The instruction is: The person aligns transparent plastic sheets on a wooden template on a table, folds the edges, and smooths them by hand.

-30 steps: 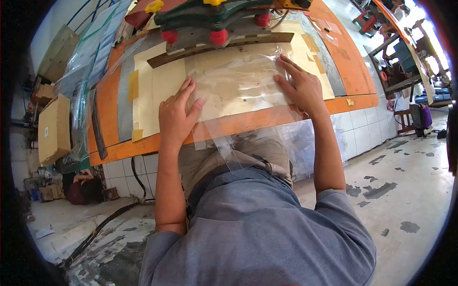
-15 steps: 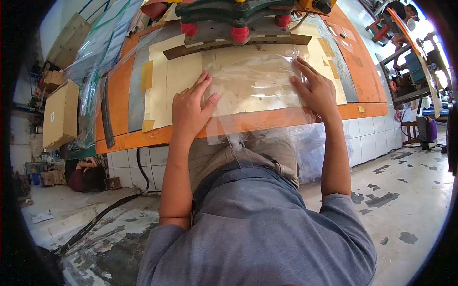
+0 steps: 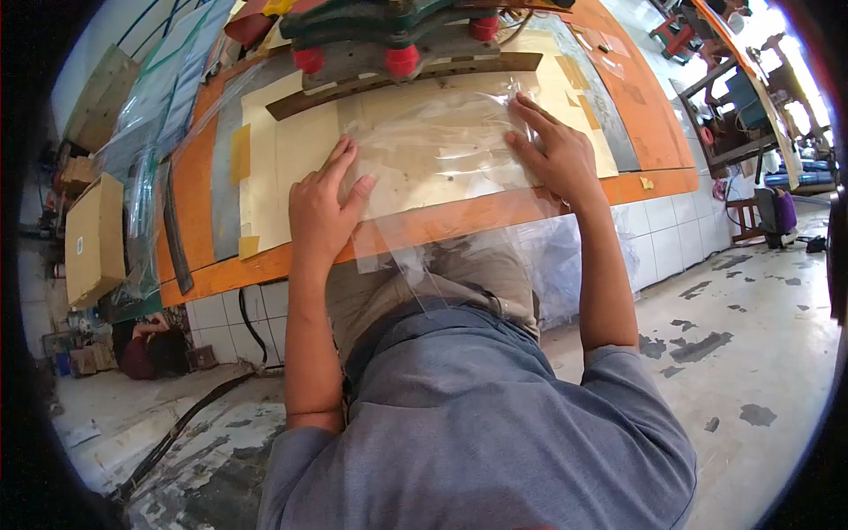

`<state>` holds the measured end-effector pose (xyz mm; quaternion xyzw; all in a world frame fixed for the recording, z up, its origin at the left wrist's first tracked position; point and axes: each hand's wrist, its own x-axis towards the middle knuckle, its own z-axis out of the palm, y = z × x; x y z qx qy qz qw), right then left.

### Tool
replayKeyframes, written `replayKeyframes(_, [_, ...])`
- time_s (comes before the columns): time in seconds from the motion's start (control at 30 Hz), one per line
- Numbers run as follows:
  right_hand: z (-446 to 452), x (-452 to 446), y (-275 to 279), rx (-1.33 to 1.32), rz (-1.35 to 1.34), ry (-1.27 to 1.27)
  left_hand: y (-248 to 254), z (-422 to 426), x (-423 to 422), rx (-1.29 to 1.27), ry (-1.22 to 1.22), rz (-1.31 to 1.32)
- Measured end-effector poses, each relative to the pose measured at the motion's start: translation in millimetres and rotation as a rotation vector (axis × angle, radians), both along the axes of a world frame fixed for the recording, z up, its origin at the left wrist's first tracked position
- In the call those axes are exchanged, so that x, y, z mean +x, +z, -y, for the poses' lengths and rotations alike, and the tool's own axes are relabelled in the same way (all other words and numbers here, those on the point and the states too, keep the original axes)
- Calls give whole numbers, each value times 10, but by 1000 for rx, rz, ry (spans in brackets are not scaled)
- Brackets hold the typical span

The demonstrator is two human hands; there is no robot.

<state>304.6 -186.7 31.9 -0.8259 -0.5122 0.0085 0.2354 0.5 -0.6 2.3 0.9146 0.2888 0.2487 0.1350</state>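
Clear plastic sheeting point(image 3: 433, 168) lies over the cream board point(image 3: 269, 168) and hangs past the table's orange front edge. My left hand point(image 3: 327, 199) rests at the sheeting's left side, fingers stretched forward and thumb apart. On the right side, my right hand point(image 3: 556, 150) lies on the sheeting with its fingers extended and thumb spread. Just beyond both hands, a long dark metal bar point(image 3: 406, 84) sits beneath a green machine head point(image 3: 380, 26) with red knobs.
Stacked clear plastic sheets point(image 3: 168, 88) and a cardboard box point(image 3: 95, 238) stand at the left. Crumpled plastic point(image 3: 574, 265) hangs below the table edge point(image 3: 654, 182). A person point(image 3: 155, 344) is low at the left; a black cable point(image 3: 190, 424) crosses the floor.
The whole view has shifted and tilted slightly, so the table sits further left. Both hands keep about the same place on the plastic sheeting.
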Motion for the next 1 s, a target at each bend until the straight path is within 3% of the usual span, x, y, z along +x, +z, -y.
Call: replayKeyframes(1.0, [6, 45, -90, 7, 38, -5, 36, 22, 11, -23, 23, -37])
